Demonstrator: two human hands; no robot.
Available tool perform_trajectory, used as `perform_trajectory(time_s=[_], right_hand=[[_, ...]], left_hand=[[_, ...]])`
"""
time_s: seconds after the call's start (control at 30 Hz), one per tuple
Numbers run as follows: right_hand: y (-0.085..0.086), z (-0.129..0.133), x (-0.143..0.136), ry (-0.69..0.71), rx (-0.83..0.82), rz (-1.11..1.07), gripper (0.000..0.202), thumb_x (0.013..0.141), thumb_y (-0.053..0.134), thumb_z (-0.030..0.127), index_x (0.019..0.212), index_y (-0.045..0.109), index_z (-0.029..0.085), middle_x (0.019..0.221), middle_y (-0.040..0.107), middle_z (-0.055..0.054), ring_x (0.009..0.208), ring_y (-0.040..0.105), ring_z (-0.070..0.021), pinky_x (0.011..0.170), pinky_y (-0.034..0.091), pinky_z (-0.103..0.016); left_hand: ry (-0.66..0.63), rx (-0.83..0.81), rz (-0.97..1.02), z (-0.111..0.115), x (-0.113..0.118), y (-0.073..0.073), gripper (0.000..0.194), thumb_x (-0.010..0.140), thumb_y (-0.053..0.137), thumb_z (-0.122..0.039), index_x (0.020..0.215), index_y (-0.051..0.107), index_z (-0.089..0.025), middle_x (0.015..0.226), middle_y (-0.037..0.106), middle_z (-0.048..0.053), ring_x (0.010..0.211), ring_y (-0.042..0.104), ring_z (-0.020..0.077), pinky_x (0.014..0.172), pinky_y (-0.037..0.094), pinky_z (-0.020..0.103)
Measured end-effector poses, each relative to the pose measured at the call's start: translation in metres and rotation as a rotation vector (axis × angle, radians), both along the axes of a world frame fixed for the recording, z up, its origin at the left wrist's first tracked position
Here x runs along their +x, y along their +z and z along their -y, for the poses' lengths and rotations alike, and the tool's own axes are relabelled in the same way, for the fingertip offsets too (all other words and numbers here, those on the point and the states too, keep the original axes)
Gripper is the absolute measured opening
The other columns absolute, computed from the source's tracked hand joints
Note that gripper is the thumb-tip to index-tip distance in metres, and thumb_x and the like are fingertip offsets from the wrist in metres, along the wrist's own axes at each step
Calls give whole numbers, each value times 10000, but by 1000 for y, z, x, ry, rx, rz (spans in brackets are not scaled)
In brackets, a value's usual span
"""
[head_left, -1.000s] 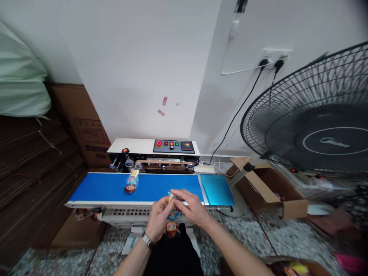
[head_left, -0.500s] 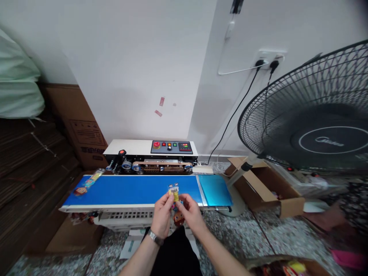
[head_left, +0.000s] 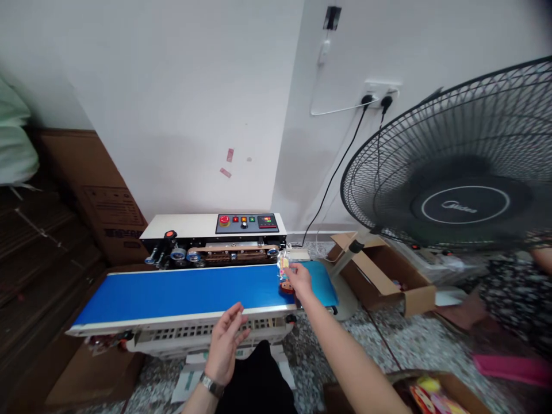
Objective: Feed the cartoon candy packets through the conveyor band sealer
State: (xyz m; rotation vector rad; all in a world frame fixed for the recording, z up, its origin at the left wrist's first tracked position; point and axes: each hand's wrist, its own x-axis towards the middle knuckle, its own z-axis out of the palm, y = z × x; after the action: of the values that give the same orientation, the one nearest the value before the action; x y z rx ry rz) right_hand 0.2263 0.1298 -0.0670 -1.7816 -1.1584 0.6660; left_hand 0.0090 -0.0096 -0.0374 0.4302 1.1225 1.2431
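My right hand (head_left: 301, 282) pinches a small doll in a clear plastic bag (head_left: 285, 286) at the right part of the blue conveyor belt (head_left: 194, 292). The doll's reddish-brown head points towards me, and the bag's top end lies near the right end of the sealing machine (head_left: 207, 227). Whether the doll rests fully on the belt is hard to tell. My left hand (head_left: 225, 344), with a watch on its wrist, hovers before the belt's front edge, fingers apart and holding nothing.
A large black fan (head_left: 457, 190) stands on the right, with an open cardboard box (head_left: 383, 276) behind its pole. Another box holding colourful dolls (head_left: 435, 397) is at the lower right. Flattened cardboard (head_left: 43, 270) is stacked on the left. Part of another person shows at the right edge.
My right hand has carried the bagged doll right and forward to the machine's right end. My left hand has let go of it and drawn back. The other bagged doll has left the belt's left end.
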Motion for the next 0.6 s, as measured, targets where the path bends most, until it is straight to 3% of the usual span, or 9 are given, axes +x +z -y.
perform_trajectory(time_s=[0.17,0.3,0.43,0.6], right_hand=[[12,-1,-19,81,38,60,358,619,634,253,968,603,183,726,641,-32,665,613,-198,646,478,-321],[27,32,-16,210,131,75,493,683,580,276,1164,508,197,940,636,-65,770,614,-189,699,492,-325],[37,105,20,324,151,60,497,757,519,308,1235,450,192,974,622,-69,751,605,-163,651,500,-297],[43,225,103,311,-46,230,408,774,514,272,1176,520,204,884,648,-38,731,594,-152,682,463,-272]], left_hand=[[-17,12,-47,10,-2,-2,400,631,704,-373,994,644,-215,1189,577,129,954,605,240,749,502,348],[-83,27,-95,23,-2,-9,428,622,705,-386,1000,640,-198,1134,607,134,909,624,240,716,508,340],[-175,63,-185,38,-6,-16,427,628,705,-366,995,632,-160,1033,646,119,841,640,210,756,502,334],[-306,69,-272,48,-11,-15,431,617,721,-338,1001,615,-173,981,656,48,839,627,164,818,482,299]])
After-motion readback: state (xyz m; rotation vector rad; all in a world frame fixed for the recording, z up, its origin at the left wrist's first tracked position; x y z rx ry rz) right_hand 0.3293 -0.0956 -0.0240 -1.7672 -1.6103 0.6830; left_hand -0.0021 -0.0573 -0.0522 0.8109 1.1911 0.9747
